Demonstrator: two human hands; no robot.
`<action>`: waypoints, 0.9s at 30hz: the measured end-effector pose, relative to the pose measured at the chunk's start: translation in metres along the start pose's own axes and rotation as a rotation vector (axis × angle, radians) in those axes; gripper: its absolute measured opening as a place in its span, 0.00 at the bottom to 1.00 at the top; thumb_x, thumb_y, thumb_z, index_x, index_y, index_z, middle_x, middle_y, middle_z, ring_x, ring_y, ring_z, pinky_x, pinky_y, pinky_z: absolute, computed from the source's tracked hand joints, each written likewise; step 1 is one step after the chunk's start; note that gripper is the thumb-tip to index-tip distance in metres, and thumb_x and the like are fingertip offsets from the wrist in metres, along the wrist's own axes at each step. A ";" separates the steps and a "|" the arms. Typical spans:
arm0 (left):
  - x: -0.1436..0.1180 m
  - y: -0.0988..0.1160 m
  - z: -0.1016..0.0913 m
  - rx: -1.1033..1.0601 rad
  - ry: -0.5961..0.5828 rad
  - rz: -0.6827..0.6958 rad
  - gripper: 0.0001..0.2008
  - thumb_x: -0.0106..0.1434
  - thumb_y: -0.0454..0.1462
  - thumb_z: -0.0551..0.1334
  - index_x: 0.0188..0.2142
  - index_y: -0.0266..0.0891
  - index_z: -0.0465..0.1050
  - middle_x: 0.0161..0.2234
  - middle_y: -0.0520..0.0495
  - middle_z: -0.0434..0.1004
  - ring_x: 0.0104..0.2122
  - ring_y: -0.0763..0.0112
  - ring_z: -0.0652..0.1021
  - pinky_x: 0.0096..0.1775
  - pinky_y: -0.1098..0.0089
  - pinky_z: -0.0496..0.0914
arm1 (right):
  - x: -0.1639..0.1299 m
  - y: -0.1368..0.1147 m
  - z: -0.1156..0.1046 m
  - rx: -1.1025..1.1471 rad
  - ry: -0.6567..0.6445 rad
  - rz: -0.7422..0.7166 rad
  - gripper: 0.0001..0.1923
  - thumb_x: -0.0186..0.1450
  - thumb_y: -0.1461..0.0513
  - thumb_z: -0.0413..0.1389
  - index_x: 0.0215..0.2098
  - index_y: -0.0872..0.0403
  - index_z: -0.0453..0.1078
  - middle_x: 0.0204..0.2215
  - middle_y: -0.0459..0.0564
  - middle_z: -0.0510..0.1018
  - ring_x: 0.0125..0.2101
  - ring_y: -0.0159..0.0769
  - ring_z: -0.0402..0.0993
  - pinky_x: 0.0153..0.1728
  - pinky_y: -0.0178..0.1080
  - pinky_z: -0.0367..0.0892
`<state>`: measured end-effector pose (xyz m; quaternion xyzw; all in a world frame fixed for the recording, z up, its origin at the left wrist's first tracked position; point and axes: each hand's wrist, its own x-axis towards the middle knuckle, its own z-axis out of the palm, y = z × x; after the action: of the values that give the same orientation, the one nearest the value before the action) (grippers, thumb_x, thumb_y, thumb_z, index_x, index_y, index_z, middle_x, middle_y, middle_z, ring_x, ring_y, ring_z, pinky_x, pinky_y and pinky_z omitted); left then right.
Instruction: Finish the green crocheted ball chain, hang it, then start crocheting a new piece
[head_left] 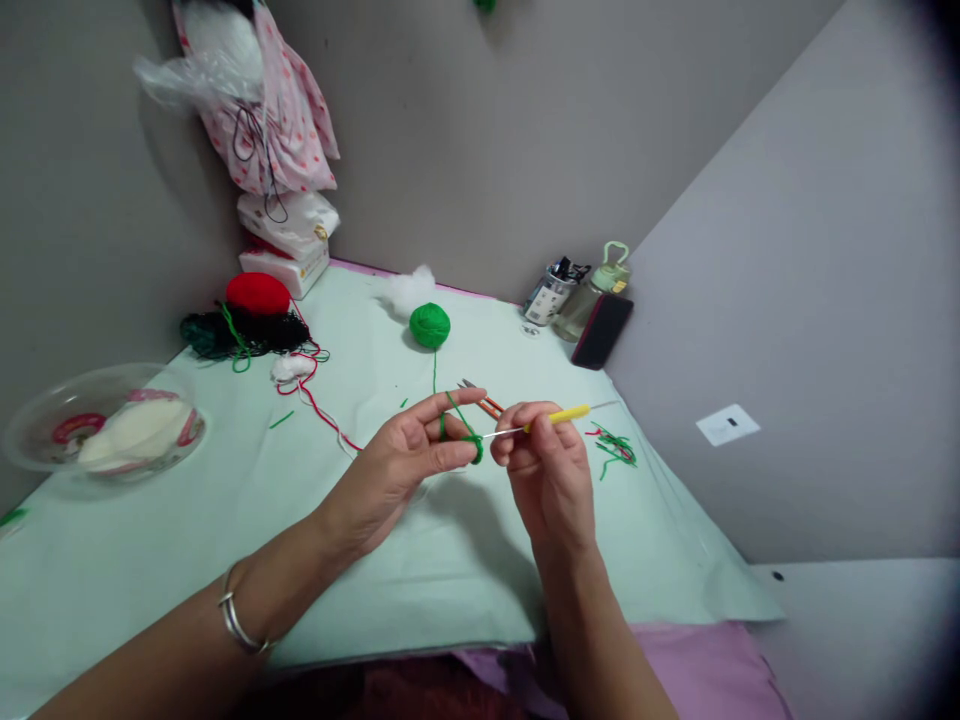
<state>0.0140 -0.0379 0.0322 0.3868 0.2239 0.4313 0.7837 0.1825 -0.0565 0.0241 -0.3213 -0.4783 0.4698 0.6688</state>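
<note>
While the left hand (409, 445) keeps the green yarn (459, 420) wound over its fingers, with the thumb and fingertips pinching a small green loop (475, 448), the right hand (536, 450) pinches the yellow-handled crochet hook (559, 416) between thumb and fingers, and the metal tip points into that loop. Both hands hang above the pale green surface (420, 560), close together but not pressed to each other.

From the left fingers the strand runs up to the green yarn ball (430, 325), which lies farther back on the surface, near a tuft of white stuffing (409, 290). To do this stitch well, I judge that the strand over the forefinger should stay lightly taut, so the hook can catch it cleanly, and the loop should be held firm but not squeezed flat. The hook tip should turn a little downward when it passes through, otherwise it can split the thread. The ball should be free to roll and give yarn.

A pair of scissors with orange handles (484, 398) lies just behind the hands, and cut green scraps (615, 448) lie to the right. A red yarn ball (258, 293) is at the far left.
</note>
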 end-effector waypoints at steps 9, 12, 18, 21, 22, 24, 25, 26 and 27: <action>0.000 -0.005 0.000 0.112 0.117 0.073 0.24 0.60 0.36 0.72 0.56 0.45 0.75 0.36 0.52 0.74 0.39 0.71 0.74 0.47 0.68 0.66 | -0.006 0.005 0.005 -0.215 -0.017 -0.141 0.09 0.72 0.58 0.56 0.40 0.50 0.79 0.38 0.50 0.83 0.29 0.33 0.75 0.33 0.39 0.72; -0.001 -0.004 0.001 0.076 0.130 0.086 0.22 0.60 0.35 0.72 0.54 0.45 0.77 0.36 0.53 0.73 0.39 0.71 0.74 0.46 0.69 0.66 | -0.004 0.004 0.006 -0.161 0.008 -0.128 0.08 0.72 0.58 0.57 0.39 0.51 0.77 0.37 0.49 0.83 0.28 0.32 0.75 0.31 0.38 0.72; -0.001 -0.004 0.002 0.105 0.133 0.104 0.22 0.58 0.36 0.73 0.53 0.46 0.79 0.34 0.52 0.73 0.38 0.70 0.73 0.46 0.68 0.66 | -0.002 0.001 0.007 -0.099 0.015 -0.096 0.10 0.73 0.56 0.54 0.37 0.51 0.73 0.33 0.48 0.82 0.26 0.31 0.74 0.29 0.37 0.72; -0.002 -0.003 0.001 0.116 0.126 0.095 0.22 0.58 0.36 0.73 0.53 0.47 0.79 0.35 0.52 0.73 0.38 0.70 0.73 0.46 0.68 0.66 | -0.002 0.000 0.005 -0.119 0.003 -0.097 0.11 0.74 0.56 0.53 0.36 0.52 0.72 0.32 0.49 0.82 0.26 0.32 0.75 0.29 0.37 0.73; -0.002 -0.003 0.001 0.120 0.125 0.095 0.22 0.58 0.37 0.73 0.53 0.47 0.79 0.35 0.52 0.73 0.38 0.70 0.73 0.47 0.68 0.66 | -0.002 0.000 0.004 -0.123 -0.002 -0.100 0.11 0.74 0.56 0.53 0.37 0.52 0.72 0.33 0.49 0.82 0.27 0.32 0.76 0.29 0.37 0.73; -0.002 -0.003 0.001 0.140 0.124 0.104 0.21 0.59 0.37 0.72 0.53 0.47 0.79 0.35 0.52 0.72 0.38 0.70 0.73 0.47 0.67 0.65 | -0.004 0.000 0.003 -0.128 -0.012 -0.109 0.11 0.75 0.57 0.52 0.38 0.52 0.73 0.34 0.48 0.82 0.28 0.32 0.77 0.31 0.38 0.74; -0.002 -0.003 0.000 0.159 0.127 0.116 0.21 0.60 0.38 0.72 0.53 0.48 0.79 0.35 0.52 0.72 0.38 0.69 0.73 0.48 0.67 0.65 | -0.004 0.000 0.003 -0.130 -0.016 -0.116 0.10 0.75 0.58 0.52 0.39 0.52 0.73 0.35 0.48 0.82 0.29 0.32 0.78 0.32 0.38 0.74; -0.003 -0.004 0.000 0.184 0.134 0.132 0.20 0.61 0.38 0.72 0.53 0.48 0.79 0.35 0.52 0.72 0.39 0.69 0.73 0.48 0.67 0.65 | -0.006 0.000 0.003 -0.138 -0.020 -0.125 0.10 0.75 0.58 0.52 0.39 0.52 0.74 0.35 0.48 0.82 0.29 0.32 0.78 0.33 0.39 0.75; -0.003 -0.004 -0.001 0.215 0.141 0.150 0.20 0.61 0.39 0.71 0.54 0.49 0.79 0.35 0.52 0.72 0.39 0.68 0.73 0.49 0.67 0.65 | -0.007 0.000 0.004 -0.153 -0.020 -0.136 0.10 0.75 0.59 0.52 0.40 0.52 0.74 0.36 0.48 0.82 0.29 0.33 0.78 0.33 0.39 0.75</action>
<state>0.0142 -0.0414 0.0286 0.4529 0.2935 0.4883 0.6858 0.1781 -0.0627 0.0229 -0.3337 -0.5403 0.3887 0.6676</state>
